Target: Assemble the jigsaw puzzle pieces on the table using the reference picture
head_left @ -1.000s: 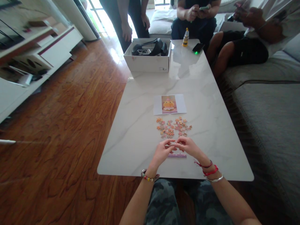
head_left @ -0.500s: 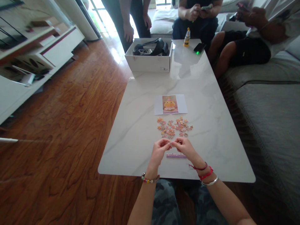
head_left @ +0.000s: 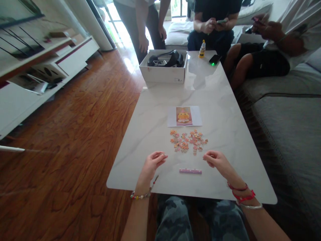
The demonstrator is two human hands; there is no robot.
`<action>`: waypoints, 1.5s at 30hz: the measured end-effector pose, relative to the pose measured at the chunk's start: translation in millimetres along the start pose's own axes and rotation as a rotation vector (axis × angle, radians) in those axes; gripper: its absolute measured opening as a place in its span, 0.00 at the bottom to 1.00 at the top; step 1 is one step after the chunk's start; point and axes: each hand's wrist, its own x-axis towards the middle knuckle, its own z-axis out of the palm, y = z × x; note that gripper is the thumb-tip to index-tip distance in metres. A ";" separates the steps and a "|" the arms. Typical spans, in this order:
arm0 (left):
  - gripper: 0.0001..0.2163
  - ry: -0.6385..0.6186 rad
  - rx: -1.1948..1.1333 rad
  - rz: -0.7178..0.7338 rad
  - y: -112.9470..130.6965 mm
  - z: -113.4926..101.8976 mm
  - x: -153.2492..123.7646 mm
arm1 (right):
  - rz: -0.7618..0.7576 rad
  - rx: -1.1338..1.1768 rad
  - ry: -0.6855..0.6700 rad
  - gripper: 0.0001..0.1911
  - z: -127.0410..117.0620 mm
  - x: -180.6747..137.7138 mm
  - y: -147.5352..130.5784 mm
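Head view: a white marble-patterned tabletop (head_left: pixel 225 110) carries a scatter of small orange-and-pink cardboard jigsaw pieces (head_left: pixel 188 142). At 12 o'clock from the scatter lies a white paper sheet printed with a yellow cartoon figure (head_left: pixel 184 116). At 6 o'clock from it lies a narrow purple strip (head_left: pixel 190 171), which may be a row of joined pieces.

The left hand (head_left: pixel 152 160) hovers at 10 o'clock from the strip, thumb and forefinger pinched together. The right hand (head_left: pixel 217 160) hovers at 2 o'clock, fingers curled in a similar pinch. Whether either grips a piece is too small to tell.

Judging by the layout, assembly has barely begun: only the strip looks put together, and nearly every piece lies loose.

At the far end stands a white cardboard box (head_left: pixel 164 70) holding a black headset (head_left: pixel 165 59).
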 end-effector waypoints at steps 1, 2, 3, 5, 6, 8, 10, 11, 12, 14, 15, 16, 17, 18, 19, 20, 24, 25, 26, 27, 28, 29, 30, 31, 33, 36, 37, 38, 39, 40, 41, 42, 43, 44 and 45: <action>0.13 -0.086 0.053 -0.008 -1.0 4.6 -0.2 | -0.021 -0.104 -0.050 0.13 3.6 4.5 3.6; 0.13 -0.142 0.095 0.004 -2.6 12.5 -0.4 | -0.067 -0.210 -0.054 0.13 10.5 9.7 6.8; 0.14 -0.178 0.129 0.021 -4.3 22.3 -0.6 | -0.134 -0.305 -0.035 0.12 19.5 15.3 9.7; 0.16 -0.222 0.174 0.054 -8.1 41.6 0.3 | -0.248 -0.422 -0.012 0.10 38.6 25.7 14.6; 0.17 -0.231 0.184 0.067 -9.9 49.0 1.3 | -0.266 -0.443 -0.009 0.09 46.3 29.8 16.9; 0.17 -0.233 0.183 0.083 -13.1 57.1 3.9 | -0.272 -0.477 -0.002 0.08 54.7 35.4 20.9; 0.16 -0.232 0.175 0.088 -15.9 58.3 6.0 | -0.266 -0.503 0.025 0.07 53.7 37.6 23.1; 0.15 -0.232 0.175 0.087 -16.9 57.6 6.5 | -0.268 -0.501 0.046 0.07 50.6 37.8 23.0; 0.14 -0.233 0.176 0.083 -17.5 56.7 6.6 | -0.273 -0.479 0.066 0.07 46.7 37.4 22.2; 0.13 -0.239 0.187 0.083 -17.8 55.9 5.5 | -0.276 -0.357 0.065 0.08 38.3 35.2 18.0; 0.12 -0.243 0.194 0.088 -17.5 56.2 4.6 | -0.267 -0.266 0.037 0.09 34.8 33.3 14.9; 0.12 -0.248 0.203 0.096 -17.0 56.9 3.5 | -0.249 -0.167 -0.007 0.11 32.2 31.1 11.6; 0.12 -0.255 0.214 0.104 -16.3 57.9 2.4 | -0.224 -0.069 -0.055 0.13 30.4 28.6 8.3; 0.12 -0.263 0.226 0.109 -15.6 59.0 1.4 | -0.196 0.016 -0.099 0.15 29.5 26.1 5.2; 0.12 -0.269 0.236 0.114 -14.9 60.1 0.4 | -0.169 0.082 -0.127 0.16 29.2 23.7 2.4; 0.12 -0.271 0.242 0.118 -14.2 61.1 -0.5 | -0.147 0.122 -0.141 0.15 29.5 21.8 0.2; 0.11 -0.256 0.223 0.158 -11.0 63.4 -1.3 | -0.100 0.137 -0.122 0.09 31.8 20.1 -4.6; 0.11 -0.261 0.218 0.166 -9.7 63.7 -0.3 | -0.096 0.136 -0.112 0.10 32.3 20.9 -5.6; 0.10 -0.270 0.216 0.172 -8.1 63.9 1.4 | -0.093 0.142 -0.101 0.10 32.6 22.0 -6.8; 0.09 -0.282 0.219 0.178 -6.1 64.3 3.8 | -0.091 0.153 -0.087 0.11 32.7 23.2 -8.2; 0.09 -0.295 0.225 0.184 -3.9 64.8 6.8 | -0.090 0.168 -0.072 0.12 32.7 24.6 -9.9; 0.08 -0.306 0.233 0.190 -1.6 65.4 10.3 | -0.089 0.182 -0.058 0.12 32.6 26.1 -11.5; 0.08 -0.315 0.241 0.193 0.6 66.2 14.1 | -0.087 0.197 -0.044 0.12 32.4 27.6 -13.0; 0.07 -0.326 0.247 0.191 2.6 67.1 17.8 | -0.085 0.213 -0.029 0.12 32.1 29.2 -14.1; 0.07 -0.346 0.243 0.175 5.0 68.4 23.9 | -0.080 0.244 -0.009 0.12 31.5 32.7 -14.8; 0.08 -0.356 0.210 0.141 4.3 67.6 27.4 | -0.079 0.274 0.008 0.12 31.8 38.0 -12.9; 0.09 -0.352 0.205 0.138 3.4 66.3 27.1 | -0.083 0.276 0.014 0.12 32.3 39.7 -12.4; 0.10 -0.345 0.210 0.145 2.4 64.6 26.5 | -0.090 0.275 0.015 0.11 33.0 41.4 -12.3; 0.11 -0.339 0.220 0.159 1.6 62.7 25.8 | -0.097 0.269 0.014 0.11 33.8 42.9 -13.0; 0.13 -0.334 0.233 0.181 1.0 60.6 25.2 | -0.104 0.260 0.007 0.11 34.6 44.3 -14.2; 0.14 -0.326 0.244 0.207 0.5 58.7 25.0 | -0.111 0.247 -0.003 0.11 35.4 45.6 -16.0; 0.16 -0.315 0.252 0.229 0.2 57.1 25.1 | -0.116 0.232 -0.013 0.11 36.1 46.7 -18.0; 0.16 -0.304 0.257 0.244 -0.1 56.1 25.5 | -0.121 0.216 -0.020 0.10 36.8 47.5 -19.8; 0.17 -0.294 0.258 0.256 -0.6 55.7 26.2 | -0.125 0.204 -0.025 0.09 37.5 48.1 -21.2; 0.16 -0.288 0.254 0.266 -1.3 56.0 27.1 | -0.126 0.198 -0.025 0.09 38.2 48.2 -21.9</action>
